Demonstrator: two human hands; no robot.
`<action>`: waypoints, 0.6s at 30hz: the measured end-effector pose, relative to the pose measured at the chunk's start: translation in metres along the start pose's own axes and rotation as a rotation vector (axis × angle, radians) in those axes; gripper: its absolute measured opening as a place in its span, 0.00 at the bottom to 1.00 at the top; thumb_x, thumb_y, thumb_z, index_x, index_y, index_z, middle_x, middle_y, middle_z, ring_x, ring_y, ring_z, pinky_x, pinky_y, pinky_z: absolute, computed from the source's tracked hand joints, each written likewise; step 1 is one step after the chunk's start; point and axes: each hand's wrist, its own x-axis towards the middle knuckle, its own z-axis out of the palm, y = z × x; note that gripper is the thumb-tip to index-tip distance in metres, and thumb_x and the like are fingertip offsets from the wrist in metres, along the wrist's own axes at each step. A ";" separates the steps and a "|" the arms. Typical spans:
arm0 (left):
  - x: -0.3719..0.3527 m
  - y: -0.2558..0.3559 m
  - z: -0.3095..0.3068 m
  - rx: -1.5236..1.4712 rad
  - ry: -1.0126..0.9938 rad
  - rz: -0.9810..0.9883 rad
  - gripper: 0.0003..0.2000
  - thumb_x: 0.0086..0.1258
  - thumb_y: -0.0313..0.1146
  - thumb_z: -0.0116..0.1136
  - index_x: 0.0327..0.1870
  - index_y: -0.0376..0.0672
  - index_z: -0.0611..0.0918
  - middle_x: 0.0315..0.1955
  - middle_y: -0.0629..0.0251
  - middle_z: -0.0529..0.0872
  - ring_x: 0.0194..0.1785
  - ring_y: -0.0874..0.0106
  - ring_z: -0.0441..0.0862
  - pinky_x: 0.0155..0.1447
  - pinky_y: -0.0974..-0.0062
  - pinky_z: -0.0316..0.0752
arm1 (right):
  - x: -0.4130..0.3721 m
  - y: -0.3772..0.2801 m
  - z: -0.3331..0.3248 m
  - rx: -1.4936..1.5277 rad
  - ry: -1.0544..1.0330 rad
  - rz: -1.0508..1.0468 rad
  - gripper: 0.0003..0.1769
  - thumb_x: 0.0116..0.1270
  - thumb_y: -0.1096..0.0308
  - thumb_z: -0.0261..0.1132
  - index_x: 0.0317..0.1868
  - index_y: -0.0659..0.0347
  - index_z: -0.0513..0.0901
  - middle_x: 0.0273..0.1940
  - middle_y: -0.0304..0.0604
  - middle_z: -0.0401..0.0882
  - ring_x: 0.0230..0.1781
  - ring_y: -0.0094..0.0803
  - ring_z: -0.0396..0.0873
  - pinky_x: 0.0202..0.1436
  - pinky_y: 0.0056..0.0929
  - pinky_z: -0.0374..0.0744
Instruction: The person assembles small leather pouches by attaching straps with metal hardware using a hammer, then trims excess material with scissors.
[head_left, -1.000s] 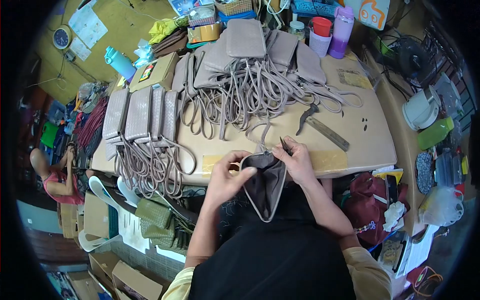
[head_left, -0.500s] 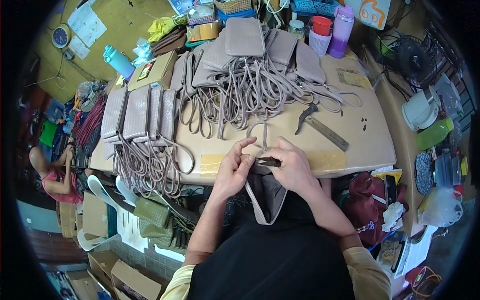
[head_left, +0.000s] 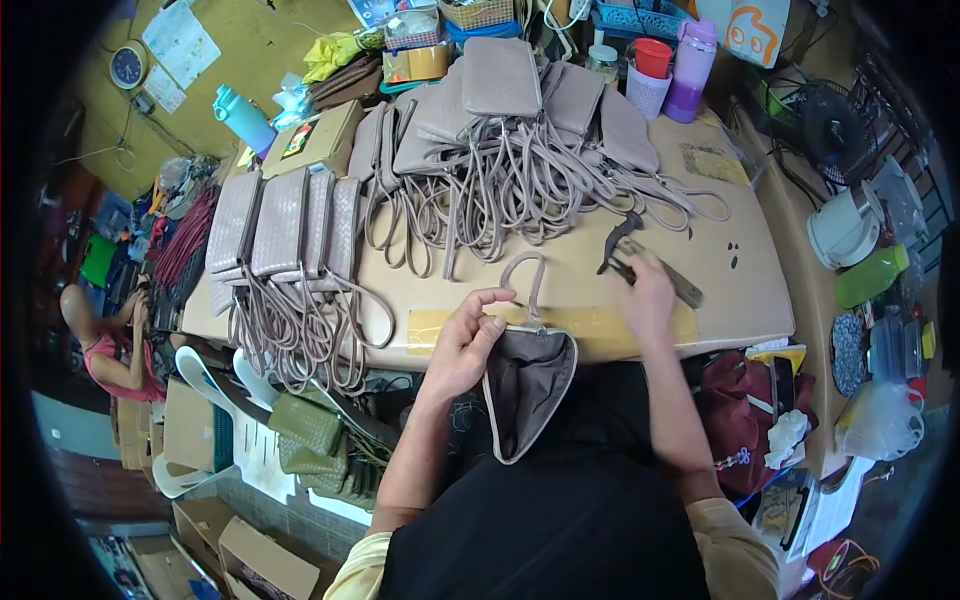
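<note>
Cluttered counter [head_left: 740, 290]: at its near edge, left grip [head_left: 468, 345] pinches open pouch [head_left: 530, 385]; right grip [head_left: 648, 298], closure unclear, touches ruler [head_left: 686, 290].

Pouch [head_left: 527, 385] matt taupe woven leather-like with dark cloth lining, bench [head_left: 590, 270] smooth matt beige, ruler [head_left: 665, 272] dull metal, bottle [head_left: 685, 58] glossy purple plastic.

Behind the far-left corner of my beige table [head_left: 740, 290] is a yellow wall [head_left: 250, 40] with a round clock [head_left: 127, 66] — left of the table, cardboard boxes [head_left: 190, 428] on the floor; right of it, a black fan [head_left: 830, 120].
</note>
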 end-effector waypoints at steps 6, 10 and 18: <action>0.000 -0.002 0.001 -0.059 0.017 0.014 0.15 0.76 0.31 0.51 0.60 0.39 0.73 0.24 0.83 0.68 0.29 0.88 0.60 0.38 0.88 0.55 | 0.033 0.051 -0.007 -0.201 -0.098 -0.068 0.13 0.56 0.71 0.67 0.42 0.59 0.78 0.41 0.50 0.80 0.43 0.51 0.80 0.44 0.45 0.77; 0.000 -0.004 -0.001 -0.061 0.081 0.039 0.15 0.75 0.30 0.50 0.61 0.38 0.73 0.22 0.83 0.64 0.27 0.88 0.58 0.33 0.87 0.53 | 0.034 0.014 -0.020 -0.104 -0.168 -0.028 0.13 0.57 0.69 0.68 0.43 0.59 0.78 0.41 0.50 0.78 0.41 0.52 0.79 0.44 0.47 0.76; -0.004 0.010 -0.001 0.172 0.067 0.128 0.15 0.76 0.31 0.51 0.61 0.40 0.72 0.22 0.81 0.64 0.27 0.87 0.59 0.33 0.87 0.56 | 0.009 -0.036 -0.033 0.031 -0.292 -0.235 0.24 0.55 0.66 0.71 0.54 0.56 0.78 0.53 0.51 0.73 0.58 0.47 0.71 0.63 0.44 0.65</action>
